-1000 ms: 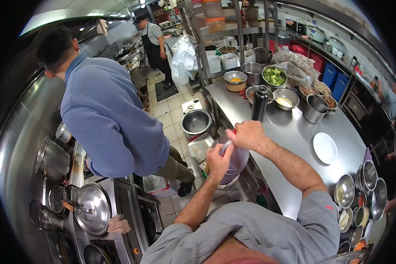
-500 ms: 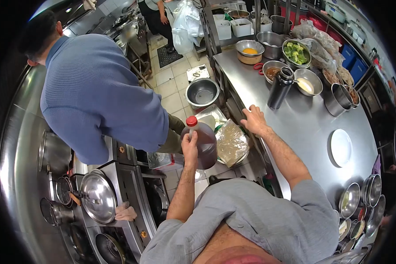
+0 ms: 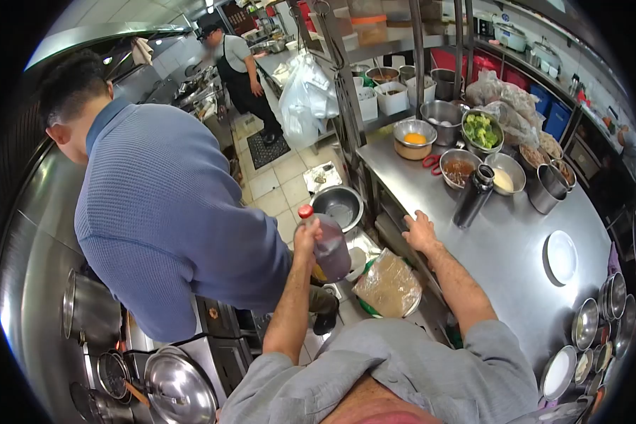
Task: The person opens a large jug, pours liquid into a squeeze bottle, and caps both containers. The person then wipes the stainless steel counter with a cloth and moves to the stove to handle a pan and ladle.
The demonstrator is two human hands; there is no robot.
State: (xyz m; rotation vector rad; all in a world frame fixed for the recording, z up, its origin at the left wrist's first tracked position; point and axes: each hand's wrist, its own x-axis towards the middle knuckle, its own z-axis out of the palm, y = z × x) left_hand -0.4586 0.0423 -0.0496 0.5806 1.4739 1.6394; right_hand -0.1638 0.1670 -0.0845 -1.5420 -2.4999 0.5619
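My left hand [image 3: 308, 237] is wrapped round the handle of a large plastic jug [image 3: 333, 256] with a red cap and dark reddish-brown liquid inside. The jug hangs upright in front of me, over the floor between the stoves and the steel table. At the near left edge of the steel table [image 3: 505, 261] is my right hand [image 3: 421, 232], fingers stretched out and holding nothing. Below and between my hands sits a plastic-wrapped package [image 3: 390, 284] on a round container. A dark metal bowl [image 3: 338, 208] is on the floor beyond the jug.
A person in a blue sweater [image 3: 162, 205] stands close on my left by the stoves. Farther back is another person in a black apron [image 3: 237, 74]. The table bears a black bottle [image 3: 472, 198], a broccoli bowl [image 3: 482, 131], a white plate [image 3: 562, 257] and several other bowls.
The view has tilted upward, showing more of the far kitchen. My left hand still carries the jug, now lower against the floor bowl; my right hand stays by the table edge.
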